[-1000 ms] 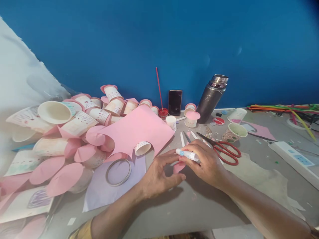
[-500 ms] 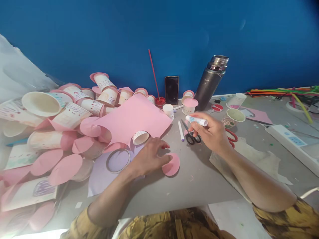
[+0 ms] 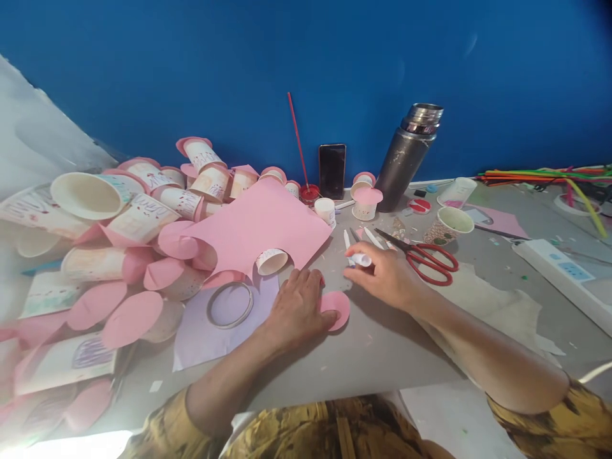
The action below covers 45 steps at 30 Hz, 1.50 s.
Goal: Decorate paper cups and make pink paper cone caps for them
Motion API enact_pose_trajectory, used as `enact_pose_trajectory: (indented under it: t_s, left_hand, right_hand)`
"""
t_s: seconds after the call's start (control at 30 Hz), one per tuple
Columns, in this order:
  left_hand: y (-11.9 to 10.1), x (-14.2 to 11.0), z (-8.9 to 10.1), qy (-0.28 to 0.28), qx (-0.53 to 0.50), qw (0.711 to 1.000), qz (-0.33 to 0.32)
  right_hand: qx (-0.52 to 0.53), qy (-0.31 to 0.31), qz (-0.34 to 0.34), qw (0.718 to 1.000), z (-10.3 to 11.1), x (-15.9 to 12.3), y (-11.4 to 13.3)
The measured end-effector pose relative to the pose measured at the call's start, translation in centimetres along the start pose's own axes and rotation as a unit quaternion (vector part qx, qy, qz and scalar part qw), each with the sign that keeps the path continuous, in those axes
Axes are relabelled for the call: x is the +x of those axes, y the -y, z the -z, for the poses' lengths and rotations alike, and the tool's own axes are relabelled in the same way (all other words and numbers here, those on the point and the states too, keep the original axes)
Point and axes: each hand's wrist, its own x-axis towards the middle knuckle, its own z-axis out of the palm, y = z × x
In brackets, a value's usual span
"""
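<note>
My left hand (image 3: 297, 306) lies palm down on the grey table, fingers stretched forward, its thumb resting on a pink paper circle (image 3: 340, 307). Just right of that circle, my right hand (image 3: 382, 273) is closed around a white glue stick (image 3: 361, 259), tilted with one end toward the circle. Red-handled scissors (image 3: 433, 262) lie beyond my right wrist. White markers (image 3: 371, 238) lie behind the right fingers, partly covered. Left of my left hand, a silver ring (image 3: 230, 305) rests on lilac paper (image 3: 196, 347). A small paper cup piece (image 3: 271, 261) lies on its side near the left fingertips.
Many decorated paper cups with pink brims (image 3: 119, 261) are heaped on the left, beside a large pink sheet (image 3: 253, 220). A dark flask (image 3: 406, 162), a phone (image 3: 331, 171) and a red paint pot (image 3: 310, 194) stand by the blue wall. A power strip (image 3: 564, 274) lies right.
My left hand has settled onto the circle's left edge. My right hand has come down and left with the glue stick, turning it, and the red-handled scissors now show more fully.
</note>
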Motion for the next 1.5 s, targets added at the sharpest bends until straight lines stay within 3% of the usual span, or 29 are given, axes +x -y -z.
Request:
enact_pose_trajectory:
  t_s: [0.07, 0.17, 0.37, 0.47, 0.57, 0.67, 0.77, 0.93, 1.1, 1.3, 1.4, 1.5]
  left_hand:
    - [0.0, 0.0, 0.0, -0.001, 0.004, 1.0, -0.005]
    - [0.1, 0.0, 0.0, -0.007, 0.0, 1.0, -0.01]
    - [0.4, -0.2, 0.4, -0.012, -0.07, 0.997, -0.006]
    - [0.5, 0.0, 1.0, -0.033, -0.164, 0.986, 0.025]
    - [0.6, 0.3, 1.9, -0.104, -0.244, 0.962, 0.066]
    - [1.0, 0.7, 2.4, -0.175, -0.286, 0.941, 0.051]
    - [1.1, 0.6, 2.3, -0.211, -0.336, 0.917, 0.042]
    - [0.3, -0.1, 1.5, -0.219, -0.416, 0.883, -0.003]
    - [-0.2, 0.3, 0.8, -0.202, -0.389, 0.897, 0.049]
    - [-0.3, 0.2, -0.3, -0.209, -0.293, 0.931, -0.051]
    - [-0.5, 0.1, -0.4, -0.216, -0.29, 0.93, -0.073]
    - [-0.8, 0.1, 0.1, -0.196, -0.348, 0.917, -0.02]
  right_hand:
    - [-0.087, 0.03, 0.001, 0.996, -0.5, -0.5, 0.8]
    - [-0.129, 0.087, -0.003, 0.988, -1.2, -1.1, 1.7]
    - [-0.042, 0.128, -0.003, 0.991, -2.1, -1.6, 1.6]
    - [0.016, 0.095, -0.008, 0.995, -2.2, -1.5, 1.0]
    - [0.101, -0.005, -0.02, 0.995, -1.7, -1.2, 0.3]
    - [0.181, -0.098, -0.028, 0.978, -1.0, -0.6, -0.1]
    - [0.245, -0.144, -0.029, 0.958, -0.6, -0.2, -0.2]
    - [0.295, -0.153, -0.027, 0.943, -1.4, -0.5, 0.3]
    - [0.241, -0.119, -0.017, 0.963, -1.9, -0.9, 0.3]
    - [0.149, -0.094, 0.075, 0.982, -1.8, -1.2, 0.5]
    - [0.103, -0.087, 0.102, 0.986, -2.0, -1.3, 0.8]
    - [0.091, -0.132, 0.074, 0.984, -2.1, -1.3, 1.0]
